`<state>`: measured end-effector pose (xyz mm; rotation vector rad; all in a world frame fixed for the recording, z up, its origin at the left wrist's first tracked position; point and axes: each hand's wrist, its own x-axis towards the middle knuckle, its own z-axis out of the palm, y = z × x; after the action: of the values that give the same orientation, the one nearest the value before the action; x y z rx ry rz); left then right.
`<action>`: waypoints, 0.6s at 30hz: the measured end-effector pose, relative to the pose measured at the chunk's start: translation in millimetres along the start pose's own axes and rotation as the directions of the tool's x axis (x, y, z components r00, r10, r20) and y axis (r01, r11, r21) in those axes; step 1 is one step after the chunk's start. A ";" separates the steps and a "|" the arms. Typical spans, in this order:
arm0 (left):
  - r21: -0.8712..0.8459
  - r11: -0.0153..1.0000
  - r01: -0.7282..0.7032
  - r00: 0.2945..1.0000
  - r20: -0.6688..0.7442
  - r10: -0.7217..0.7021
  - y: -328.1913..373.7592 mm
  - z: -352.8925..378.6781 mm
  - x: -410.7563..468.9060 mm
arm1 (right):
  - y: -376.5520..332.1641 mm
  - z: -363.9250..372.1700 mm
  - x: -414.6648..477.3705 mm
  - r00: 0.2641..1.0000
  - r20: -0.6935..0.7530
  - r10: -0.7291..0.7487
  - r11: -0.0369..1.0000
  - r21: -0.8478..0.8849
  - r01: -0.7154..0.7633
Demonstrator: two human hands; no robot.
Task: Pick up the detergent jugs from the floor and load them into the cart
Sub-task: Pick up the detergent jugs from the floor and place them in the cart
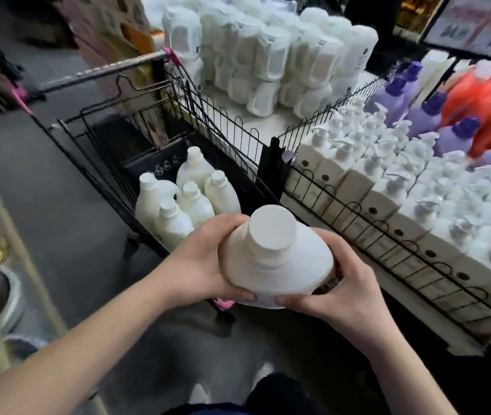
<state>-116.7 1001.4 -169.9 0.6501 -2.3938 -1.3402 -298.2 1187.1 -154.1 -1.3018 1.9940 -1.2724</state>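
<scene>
Jug (277, 253) white, capped, held at cart's near end, cap toward camera; body below shoulder hidden. Left hand (202, 259) and right hand (340, 289) grip it, fingers (229, 220) curled round sides. Cart (112, 187) holds five upright jugs (193, 193); near corner mostly hidden behind hands. Label unreadable.

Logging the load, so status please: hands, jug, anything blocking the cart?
Hands: left hand and right hand both grip white jug, cap up, at near end of cart. Path: loaded jugs stand just below, open space beyond them.
</scene>
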 end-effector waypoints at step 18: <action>0.147 0.982 0.119 0.989 0.064 -0.130 -99.6 -64.6 141.4 | 74.7 70.9 163.9 0.994 0.010 0.111 0.989 0.097 -0.111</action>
<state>-182.1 834.6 -214.9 0.8155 -2.5644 -1.2691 -356.4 1020.7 -233.9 -1.1309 1.9468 -1.2955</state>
